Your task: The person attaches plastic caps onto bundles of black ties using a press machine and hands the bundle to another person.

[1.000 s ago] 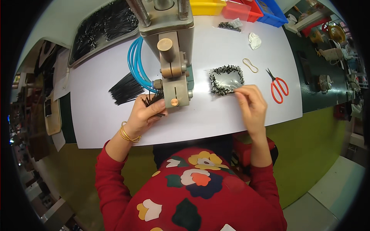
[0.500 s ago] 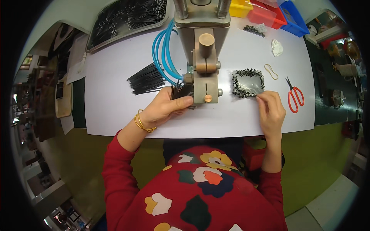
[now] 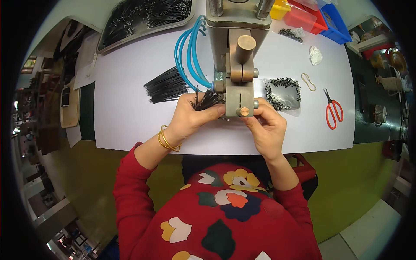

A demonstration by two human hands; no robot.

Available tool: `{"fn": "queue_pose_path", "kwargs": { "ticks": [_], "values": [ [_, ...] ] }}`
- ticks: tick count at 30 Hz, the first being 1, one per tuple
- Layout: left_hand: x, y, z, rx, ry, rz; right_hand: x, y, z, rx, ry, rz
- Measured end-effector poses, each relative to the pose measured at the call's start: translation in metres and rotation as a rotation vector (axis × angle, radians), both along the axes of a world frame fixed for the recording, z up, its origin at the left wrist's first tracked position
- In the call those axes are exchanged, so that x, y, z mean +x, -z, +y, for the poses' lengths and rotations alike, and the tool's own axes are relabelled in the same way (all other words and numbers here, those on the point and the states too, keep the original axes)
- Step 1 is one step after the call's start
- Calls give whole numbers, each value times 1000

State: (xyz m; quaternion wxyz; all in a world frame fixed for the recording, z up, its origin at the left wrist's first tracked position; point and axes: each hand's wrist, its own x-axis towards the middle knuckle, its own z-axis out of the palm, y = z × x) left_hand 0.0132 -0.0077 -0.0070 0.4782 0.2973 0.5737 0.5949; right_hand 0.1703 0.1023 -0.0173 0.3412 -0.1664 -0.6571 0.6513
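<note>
My left hand (image 3: 190,113) is closed round a bundle of thin black wires (image 3: 209,100), thumb on top, just left of the metal press head (image 3: 239,93). On the other side of that head, my right hand (image 3: 269,130) has its fingertips drawn together in a pinch at the head's lower right corner. Whatever lies between those fingertips is too small or hidden to make out. A clear plastic bag (image 3: 286,94) with small black pieces along its edges lies beyond my right hand. Behind my left hand rests a fanned pile of black wires (image 3: 167,86).
Blue air tubes (image 3: 189,56) loop left of the press. A metal tray (image 3: 145,21) of black wires stands far left. Red-handled scissors (image 3: 333,113), a rubber band (image 3: 308,82) and crumpled white paper (image 3: 315,55) lie right. Yellow, red and blue bins (image 3: 331,21) stand far right.
My right hand has moved left from the plastic bag to the press head. My left hand still holds the wire bundle beside the press. The whole view has shifted slightly.
</note>
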Motion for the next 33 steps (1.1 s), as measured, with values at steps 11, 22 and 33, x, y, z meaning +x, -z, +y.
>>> {"fn": "queue_pose_path", "kwargs": {
  "ticks": [11, 22, 33],
  "values": [
    [3, 5, 6, 73, -43, -34, -2, -2, -2, 66, 23, -55],
    [3, 2, 3, 70, -26, 128, -3, 2, -3, 80, 24, -51],
    [3, -5, 6, -24, 107, 14, 14, 3, 8, -136, 100, 57]
  ]
}}
